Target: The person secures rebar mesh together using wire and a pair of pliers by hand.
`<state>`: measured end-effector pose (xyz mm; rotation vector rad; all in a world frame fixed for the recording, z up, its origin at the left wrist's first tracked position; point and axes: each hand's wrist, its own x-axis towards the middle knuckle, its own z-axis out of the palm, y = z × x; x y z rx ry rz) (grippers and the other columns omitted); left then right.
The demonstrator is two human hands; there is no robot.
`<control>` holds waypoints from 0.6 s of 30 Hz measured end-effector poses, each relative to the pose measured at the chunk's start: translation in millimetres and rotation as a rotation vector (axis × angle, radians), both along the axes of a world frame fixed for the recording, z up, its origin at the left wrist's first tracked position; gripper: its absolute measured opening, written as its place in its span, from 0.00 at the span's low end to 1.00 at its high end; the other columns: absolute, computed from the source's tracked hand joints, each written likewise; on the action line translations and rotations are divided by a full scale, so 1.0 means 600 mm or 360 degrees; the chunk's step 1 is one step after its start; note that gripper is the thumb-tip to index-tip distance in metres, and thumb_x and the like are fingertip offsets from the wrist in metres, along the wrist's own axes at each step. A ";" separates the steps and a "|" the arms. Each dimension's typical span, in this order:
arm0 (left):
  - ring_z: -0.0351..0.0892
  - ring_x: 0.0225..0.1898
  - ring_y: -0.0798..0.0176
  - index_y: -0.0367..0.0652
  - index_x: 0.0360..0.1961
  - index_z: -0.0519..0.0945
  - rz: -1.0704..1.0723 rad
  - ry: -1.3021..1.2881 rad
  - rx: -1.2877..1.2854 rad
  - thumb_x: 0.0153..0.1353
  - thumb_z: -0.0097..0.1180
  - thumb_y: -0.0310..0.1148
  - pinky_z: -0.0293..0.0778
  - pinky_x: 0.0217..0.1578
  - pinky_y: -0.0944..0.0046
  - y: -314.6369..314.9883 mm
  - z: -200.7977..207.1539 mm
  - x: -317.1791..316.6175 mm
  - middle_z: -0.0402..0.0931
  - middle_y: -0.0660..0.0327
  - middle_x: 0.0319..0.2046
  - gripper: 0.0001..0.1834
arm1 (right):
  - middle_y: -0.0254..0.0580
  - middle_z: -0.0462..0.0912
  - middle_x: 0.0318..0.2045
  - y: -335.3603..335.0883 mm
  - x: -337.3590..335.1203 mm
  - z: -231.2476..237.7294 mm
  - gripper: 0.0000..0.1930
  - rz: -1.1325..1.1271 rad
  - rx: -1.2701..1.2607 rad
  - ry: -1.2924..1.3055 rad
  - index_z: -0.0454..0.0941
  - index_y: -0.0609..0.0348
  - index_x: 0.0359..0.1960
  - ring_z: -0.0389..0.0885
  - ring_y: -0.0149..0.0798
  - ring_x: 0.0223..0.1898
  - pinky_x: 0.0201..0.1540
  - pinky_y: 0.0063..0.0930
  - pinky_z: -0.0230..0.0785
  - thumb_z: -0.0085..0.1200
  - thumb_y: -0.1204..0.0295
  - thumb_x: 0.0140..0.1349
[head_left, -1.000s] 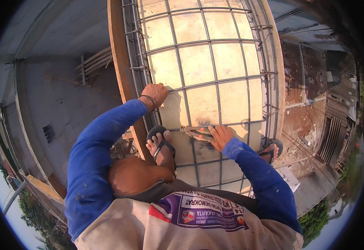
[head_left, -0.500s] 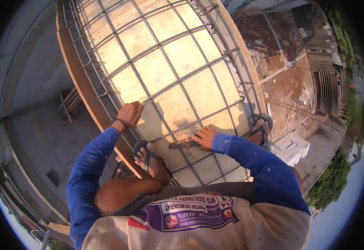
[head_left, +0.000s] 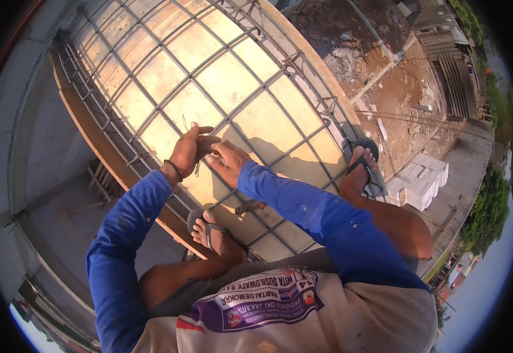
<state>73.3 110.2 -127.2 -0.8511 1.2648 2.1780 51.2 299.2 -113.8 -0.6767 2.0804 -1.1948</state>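
My left hand (head_left: 189, 152) is closed around a few thin tie wires (head_left: 185, 122), whose ends stick out above and below the fingers. My right hand (head_left: 229, 163) meets it, fingertips bent against the left fingers; what they pinch is too small to make out. Both hands are just above the rebar grid (head_left: 227, 117), which lies over pale yellow panels (head_left: 224, 85). Below my right forearm, a pair of pincers (head_left: 249, 207) rests on the grid, its handles partly hidden by the blue sleeve.
My sandalled feet stand either side of the grid: the left foot (head_left: 204, 228) and the right foot (head_left: 363, 162). Wooden form boards (head_left: 86, 126) edge a drop at the left. Rubble ground (head_left: 409, 97) and stacked white blocks (head_left: 421, 179) lie below at the right.
My right hand has left the pincers and moved up and left to meet my left hand. My left hand has risen slightly. The view has shifted, with the grid appearing farther left.
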 end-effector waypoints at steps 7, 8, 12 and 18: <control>0.77 0.20 0.56 0.34 0.23 0.78 -0.1273 -0.0027 -0.1259 0.67 0.46 0.48 0.74 0.29 0.55 -0.063 -0.063 0.114 0.76 0.55 0.16 0.27 | 0.66 0.82 0.42 0.253 -0.118 -0.071 0.28 0.0381 0.1602 0.0239 0.69 0.69 0.53 0.82 0.61 0.48 0.53 0.52 0.71 0.44 0.50 0.71; 0.80 0.23 0.50 0.33 0.24 0.79 -0.1465 -0.0012 -0.1246 0.67 0.46 0.48 0.75 0.32 0.52 -0.054 -0.066 0.141 0.80 0.49 0.20 0.26 | 0.66 0.82 0.42 0.262 -0.117 -0.070 0.28 0.0287 0.1593 0.0202 0.69 0.68 0.53 0.82 0.62 0.48 0.54 0.52 0.71 0.46 0.50 0.71; 0.84 0.36 0.42 0.36 0.29 0.83 -0.2005 0.0116 -0.1322 0.67 0.48 0.46 0.78 0.41 0.48 0.025 -0.065 0.211 0.83 0.44 0.30 0.23 | 0.67 0.81 0.44 0.277 -0.111 -0.090 0.27 0.0058 0.1496 0.0110 0.69 0.63 0.55 0.80 0.62 0.50 0.55 0.52 0.71 0.52 0.51 0.68; 0.85 0.43 0.46 0.41 0.40 0.84 -0.2197 0.0039 -0.1461 0.67 0.49 0.47 0.80 0.45 0.50 0.081 -0.040 0.224 0.84 0.47 0.38 0.20 | 0.63 0.80 0.51 0.256 -0.133 -0.071 0.27 0.0052 0.1358 0.0054 0.70 0.62 0.57 0.78 0.61 0.55 0.58 0.50 0.70 0.54 0.52 0.67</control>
